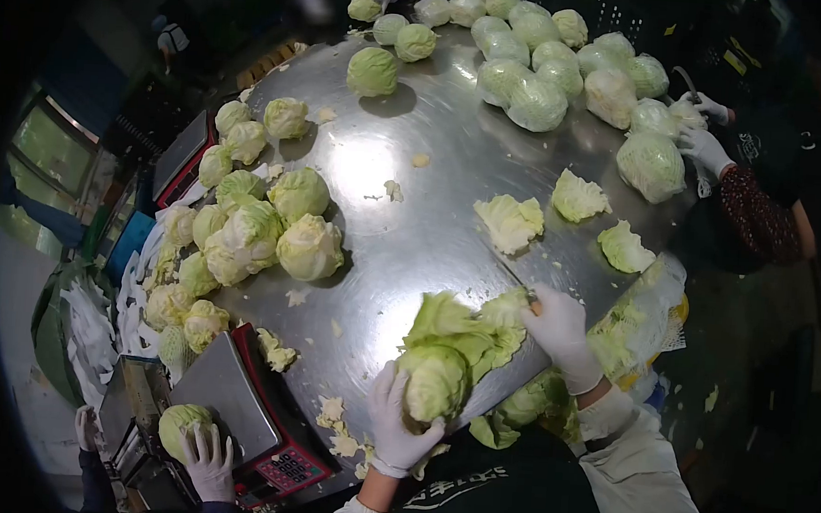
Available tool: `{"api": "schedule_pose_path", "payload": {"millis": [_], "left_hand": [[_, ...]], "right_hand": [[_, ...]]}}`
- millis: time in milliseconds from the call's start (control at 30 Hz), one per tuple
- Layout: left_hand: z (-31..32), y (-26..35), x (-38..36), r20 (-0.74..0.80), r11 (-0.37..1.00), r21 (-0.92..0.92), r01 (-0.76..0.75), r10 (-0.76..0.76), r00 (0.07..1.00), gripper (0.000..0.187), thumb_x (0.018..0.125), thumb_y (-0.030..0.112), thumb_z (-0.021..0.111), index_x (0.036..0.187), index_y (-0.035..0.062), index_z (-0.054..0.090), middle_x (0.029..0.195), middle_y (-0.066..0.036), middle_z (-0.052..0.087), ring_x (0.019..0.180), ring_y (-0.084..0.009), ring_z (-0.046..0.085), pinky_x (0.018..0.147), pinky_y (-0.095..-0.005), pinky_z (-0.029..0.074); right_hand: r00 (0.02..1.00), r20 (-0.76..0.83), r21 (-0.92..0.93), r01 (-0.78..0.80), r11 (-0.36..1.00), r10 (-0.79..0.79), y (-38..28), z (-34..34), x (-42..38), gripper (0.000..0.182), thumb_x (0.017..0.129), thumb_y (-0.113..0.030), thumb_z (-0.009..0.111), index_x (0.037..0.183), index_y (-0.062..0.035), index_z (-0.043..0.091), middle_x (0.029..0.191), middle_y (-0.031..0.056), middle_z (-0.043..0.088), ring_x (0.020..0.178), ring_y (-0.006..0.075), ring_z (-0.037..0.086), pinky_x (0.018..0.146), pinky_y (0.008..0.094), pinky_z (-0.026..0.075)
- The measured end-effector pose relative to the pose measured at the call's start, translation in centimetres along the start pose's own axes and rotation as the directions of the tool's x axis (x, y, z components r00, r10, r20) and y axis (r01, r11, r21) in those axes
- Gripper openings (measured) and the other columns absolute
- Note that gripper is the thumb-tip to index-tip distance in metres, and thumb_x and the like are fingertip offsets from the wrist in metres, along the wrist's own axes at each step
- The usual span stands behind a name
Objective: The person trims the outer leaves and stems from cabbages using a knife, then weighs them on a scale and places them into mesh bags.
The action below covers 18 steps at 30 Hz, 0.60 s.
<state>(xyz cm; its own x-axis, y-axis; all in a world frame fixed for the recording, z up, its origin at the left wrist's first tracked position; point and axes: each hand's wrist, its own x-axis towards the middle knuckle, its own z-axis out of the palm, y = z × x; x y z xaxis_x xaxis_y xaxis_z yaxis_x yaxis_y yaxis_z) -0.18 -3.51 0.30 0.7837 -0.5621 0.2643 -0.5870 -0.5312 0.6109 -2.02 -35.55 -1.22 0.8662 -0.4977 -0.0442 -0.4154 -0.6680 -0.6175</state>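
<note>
Near the table's front edge, my gloved left hand [398, 423] is wrapped round the lower left side of a pale green cabbage [438, 382]. Loose outer cabbage leaves [453, 325] spread just above and to the right of it. My gloved right hand [564, 334] is closed on a knife [511, 270], whose thin blade points up and left over the table; most of its handle is hidden in my fingers. More green leaves [533, 403] hang at the table edge below my right hand. Several cut leaves [509, 222] lie flat beyond the knife.
Trimmed cabbages [252, 233] pile up on the left of the metal table [387, 255]; wrapped ones [533, 99] crowd the far right. A co-worker's hand [210, 461] touches a cabbage by a red scale [233, 396]. Another person's gloved hands [707, 148] are at right, near a leaf-filled bag [637, 322].
</note>
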Motion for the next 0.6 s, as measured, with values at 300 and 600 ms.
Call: {"api": "schedule_pose_path", "payload": {"millis": [300,600], "left_hand": [[0.5,-0.3,1.1,-0.005,0.976,-0.098,0.195,-0.196,0.981,0.094,0.066,0.034,0.095,0.137,0.0018,0.044,0.145,-0.026,0.043,0.134,-0.0427,0.044,0.115,-0.0512,0.034],[-2.2,-4.0,0.2,0.553,-0.467,-0.819,0.333,-0.488,0.676,0.078,0.091,0.056,0.060,0.152,0.0114,0.041,0.152,-0.014,0.048,0.138,-0.0348,0.049,0.117,-0.0486,0.039]], "right_hand": [[0.875,0.183,0.435,0.337,0.835,-0.448,-9.2,2.1,-2.5,0.072,0.089,-0.043,0.076,0.147,-0.0095,0.051,0.146,0.0227,0.055,0.128,0.0342,0.060,0.102,0.0389,0.051],[0.988,0.149,0.367,-0.011,0.930,-0.047,-0.7,5.0,-2.3,0.059,0.096,-0.029,0.065,0.146,-0.0010,0.051,0.105,0.0154,0.068,0.095,0.0252,0.066,0.084,0.0395,0.054]]}}
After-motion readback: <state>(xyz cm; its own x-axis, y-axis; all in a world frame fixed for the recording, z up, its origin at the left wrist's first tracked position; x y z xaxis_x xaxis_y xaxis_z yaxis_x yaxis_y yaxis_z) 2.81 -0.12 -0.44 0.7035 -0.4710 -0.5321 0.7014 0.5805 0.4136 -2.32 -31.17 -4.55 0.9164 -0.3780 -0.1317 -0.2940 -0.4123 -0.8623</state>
